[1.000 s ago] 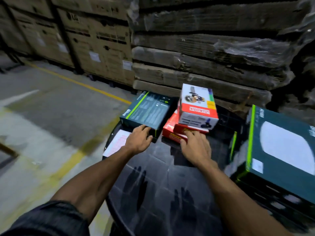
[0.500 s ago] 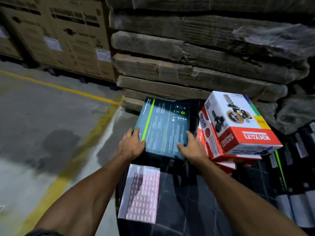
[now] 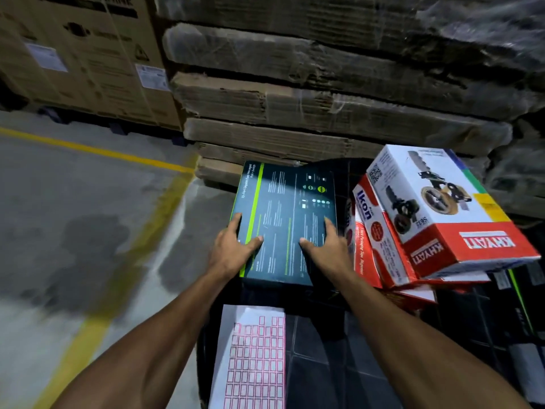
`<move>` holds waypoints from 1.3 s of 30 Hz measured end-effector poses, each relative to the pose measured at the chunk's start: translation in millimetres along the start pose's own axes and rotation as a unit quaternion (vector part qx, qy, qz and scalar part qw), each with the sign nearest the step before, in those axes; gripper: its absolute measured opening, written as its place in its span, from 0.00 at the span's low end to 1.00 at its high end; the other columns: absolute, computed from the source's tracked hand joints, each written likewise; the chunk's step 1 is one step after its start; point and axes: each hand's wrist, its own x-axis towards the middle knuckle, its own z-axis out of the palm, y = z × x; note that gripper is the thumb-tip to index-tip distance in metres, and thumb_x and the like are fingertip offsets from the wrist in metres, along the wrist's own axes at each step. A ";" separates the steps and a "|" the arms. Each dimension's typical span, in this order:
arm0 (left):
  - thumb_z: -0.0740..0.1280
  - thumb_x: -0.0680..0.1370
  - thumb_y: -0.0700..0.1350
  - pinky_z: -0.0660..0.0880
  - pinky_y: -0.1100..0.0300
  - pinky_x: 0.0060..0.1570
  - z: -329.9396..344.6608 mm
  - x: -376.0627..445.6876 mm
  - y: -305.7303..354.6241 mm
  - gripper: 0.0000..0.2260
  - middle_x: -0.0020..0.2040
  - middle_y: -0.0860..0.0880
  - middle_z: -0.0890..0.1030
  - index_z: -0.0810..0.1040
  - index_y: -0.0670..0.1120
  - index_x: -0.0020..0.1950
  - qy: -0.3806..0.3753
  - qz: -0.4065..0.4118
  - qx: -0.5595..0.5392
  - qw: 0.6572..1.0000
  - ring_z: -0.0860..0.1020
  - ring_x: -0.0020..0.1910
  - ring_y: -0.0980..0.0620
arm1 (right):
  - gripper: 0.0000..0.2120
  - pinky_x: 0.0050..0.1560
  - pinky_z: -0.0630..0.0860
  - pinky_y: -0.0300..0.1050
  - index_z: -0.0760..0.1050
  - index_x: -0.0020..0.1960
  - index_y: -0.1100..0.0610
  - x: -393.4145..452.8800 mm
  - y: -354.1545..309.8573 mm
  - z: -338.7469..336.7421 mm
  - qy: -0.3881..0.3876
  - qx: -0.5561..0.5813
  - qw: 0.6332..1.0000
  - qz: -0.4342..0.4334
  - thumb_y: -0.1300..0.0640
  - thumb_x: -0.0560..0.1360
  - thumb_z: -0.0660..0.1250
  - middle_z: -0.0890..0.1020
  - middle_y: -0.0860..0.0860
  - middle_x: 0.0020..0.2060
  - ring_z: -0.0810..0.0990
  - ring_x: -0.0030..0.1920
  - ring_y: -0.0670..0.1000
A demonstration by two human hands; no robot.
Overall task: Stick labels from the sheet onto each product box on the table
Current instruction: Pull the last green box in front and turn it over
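A flat dark box with green stripes [image 3: 287, 208] lies at the far left of the black table [image 3: 321, 343]. My left hand [image 3: 231, 249] grips its left edge, thumb on top. My right hand [image 3: 327, 249] holds its near right side, thumb on top. A white label sheet with red-edged labels [image 3: 250, 358] lies on the table's near left, between my forearms. To the right, a red and white box [image 3: 442, 211] sits tilted on top of other red boxes [image 3: 374, 240].
Dark green-trimmed boxes [image 3: 519, 308] fill the table's right side. Wrapped flat cardboard stacks [image 3: 324, 98] rise just behind the table. Tall brown cartons [image 3: 82, 54] stand at the back left. Grey floor with yellow lines [image 3: 97, 152] lies to the left.
My right hand left the red boxes and took the dark box's right side. Both hands now grip that box more firmly, thumbs on top. The camera view turned left and down.
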 end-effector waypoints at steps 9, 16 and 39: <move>0.65 0.60 0.73 0.72 0.46 0.63 -29.6 -71.9 12.3 0.47 0.66 0.48 0.77 0.59 0.59 0.77 0.025 -0.036 -0.073 0.996 0.76 0.63 0.45 | 0.40 0.65 0.68 0.57 0.49 0.79 0.42 -63.8 -19.7 -42.8 0.024 -0.073 0.995 -0.057 0.35 0.74 0.65 0.64 0.59 0.72 0.68 0.69 0.62; 0.70 0.72 0.63 0.72 0.51 0.60 -16.0 -224.4 4.6 0.37 0.70 0.50 0.73 0.59 0.59 0.77 0.054 -0.058 -0.011 0.997 0.74 0.65 0.46 | 0.38 0.62 0.70 0.54 0.49 0.79 0.43 -195.7 55.4 -60.7 0.010 -0.092 0.994 -0.058 0.34 0.75 0.61 0.65 0.58 0.70 0.71 0.66 0.62; 0.71 0.76 0.45 0.61 0.56 0.71 96.7 -416.5 -33.3 0.29 0.74 0.41 0.64 0.67 0.42 0.74 -0.086 0.063 0.054 0.993 0.65 0.73 0.43 | 0.40 0.72 0.61 0.57 0.49 0.80 0.46 -355.5 294.7 -88.1 -0.109 -0.064 0.991 -0.050 0.43 0.76 0.68 0.45 0.57 0.79 0.58 0.76 0.62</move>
